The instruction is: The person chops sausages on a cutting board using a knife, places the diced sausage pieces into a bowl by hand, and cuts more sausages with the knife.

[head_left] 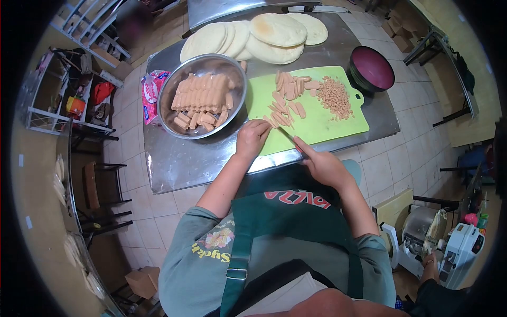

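Left hand (253,138) is curling its fingers by the sausage strips (280,119) near the green board's (330,132) left edge; can't tell if they're pinching. Strips are lying right at the fingertips. Right hand (323,165) is gripping a knife (288,137), blade pointing in at the strips.

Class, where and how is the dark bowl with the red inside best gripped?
Probably pinch the dark bowl by its right rim, coming from the person's right: that side faces away from the green board, and the wide mouth admits a thumb inside, fingers outside.
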### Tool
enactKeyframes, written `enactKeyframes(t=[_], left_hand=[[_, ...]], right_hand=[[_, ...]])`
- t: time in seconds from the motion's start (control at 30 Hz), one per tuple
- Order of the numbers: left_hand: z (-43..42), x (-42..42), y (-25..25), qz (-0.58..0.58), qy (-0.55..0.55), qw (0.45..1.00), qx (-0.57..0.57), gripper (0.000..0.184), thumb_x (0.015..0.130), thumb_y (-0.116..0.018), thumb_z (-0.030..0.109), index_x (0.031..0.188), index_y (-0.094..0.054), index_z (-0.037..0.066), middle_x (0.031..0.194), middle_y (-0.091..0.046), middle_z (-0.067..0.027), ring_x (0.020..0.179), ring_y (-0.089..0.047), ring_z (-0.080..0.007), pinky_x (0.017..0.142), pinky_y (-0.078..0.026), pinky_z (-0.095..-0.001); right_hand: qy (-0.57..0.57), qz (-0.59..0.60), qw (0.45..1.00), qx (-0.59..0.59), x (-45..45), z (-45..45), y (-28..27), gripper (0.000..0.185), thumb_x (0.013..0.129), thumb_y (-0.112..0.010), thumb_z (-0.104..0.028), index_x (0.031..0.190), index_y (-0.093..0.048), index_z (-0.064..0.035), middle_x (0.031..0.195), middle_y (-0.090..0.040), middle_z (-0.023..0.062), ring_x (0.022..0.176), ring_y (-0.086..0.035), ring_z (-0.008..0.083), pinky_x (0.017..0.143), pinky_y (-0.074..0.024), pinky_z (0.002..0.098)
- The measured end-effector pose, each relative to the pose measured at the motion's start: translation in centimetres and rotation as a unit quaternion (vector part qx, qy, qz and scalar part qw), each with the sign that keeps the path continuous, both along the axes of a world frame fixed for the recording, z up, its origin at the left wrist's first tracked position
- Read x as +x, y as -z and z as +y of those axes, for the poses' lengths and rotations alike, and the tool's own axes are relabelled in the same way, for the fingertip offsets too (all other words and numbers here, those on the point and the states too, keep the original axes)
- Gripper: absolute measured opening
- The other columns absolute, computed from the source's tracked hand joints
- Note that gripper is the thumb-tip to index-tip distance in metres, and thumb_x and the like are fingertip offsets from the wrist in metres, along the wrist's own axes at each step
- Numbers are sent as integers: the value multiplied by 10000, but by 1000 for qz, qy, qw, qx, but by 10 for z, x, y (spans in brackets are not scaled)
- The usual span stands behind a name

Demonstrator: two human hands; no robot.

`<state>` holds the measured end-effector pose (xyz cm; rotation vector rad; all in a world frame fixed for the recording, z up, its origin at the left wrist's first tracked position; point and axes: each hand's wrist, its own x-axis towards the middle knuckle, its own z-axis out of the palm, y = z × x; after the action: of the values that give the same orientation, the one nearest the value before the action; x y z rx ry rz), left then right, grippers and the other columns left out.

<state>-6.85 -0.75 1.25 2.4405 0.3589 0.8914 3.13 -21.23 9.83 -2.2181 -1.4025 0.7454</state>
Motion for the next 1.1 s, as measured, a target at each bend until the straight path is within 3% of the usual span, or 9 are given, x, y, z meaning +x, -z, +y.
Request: enactKeyframes(t=[0.37, 0.93, 1.03, 1.1], left_hand=[[-1, 0, 0, -18, -5, 1000, 0, 65, 689, -674, 60, 745, -655, 34, 784, -642, -95, 747, -611, -268, 670, -490, -351], [-2, 1, -2, -12, -9, 1000, -19, 48, 692, -671, 56, 728, -652, 31, 769, -646, -92, 717, -617, -259, 668, -489, -340], [-2, 1, -4, -9, -12, 999, -40, 57, 699, -652, 71, 736, -632, 31, 774, -629, -99, 745, -597, -281, 661, -485, -361], [-3, 0, -11, -11, -39, 998, -48, 90, 696, -650, 84, 752, -603, 32, 789, -614, -111, 759, -584, -297, 677, -474, -371]], right_hand=[[7, -64, 998, -18, -9, 44, 30, 656, 838, -496, -110, 1420, -210, -209, 679, -607, 190, 626, -601, 343, 589, -467, 434], [-25, -101, 992, -70, -5, 50, 23, 686, 806, -495, -71, 1420, -222, -212, 682, -617, 156, 617, -614, 299, 576, -479, 392], [-23, -65, 998, -13, 3, 46, 40, 667, 829, -494, -91, 1420, -217, -227, 728, -619, 186, 645, -618, 307, 586, -479, 389], [-19, -16, 998, 50, 5, 47, 38, 635, 863, -480, -112, 1423, -205, -233, 714, -605, 192, 566, -598, 286, 544, -475, 372]])
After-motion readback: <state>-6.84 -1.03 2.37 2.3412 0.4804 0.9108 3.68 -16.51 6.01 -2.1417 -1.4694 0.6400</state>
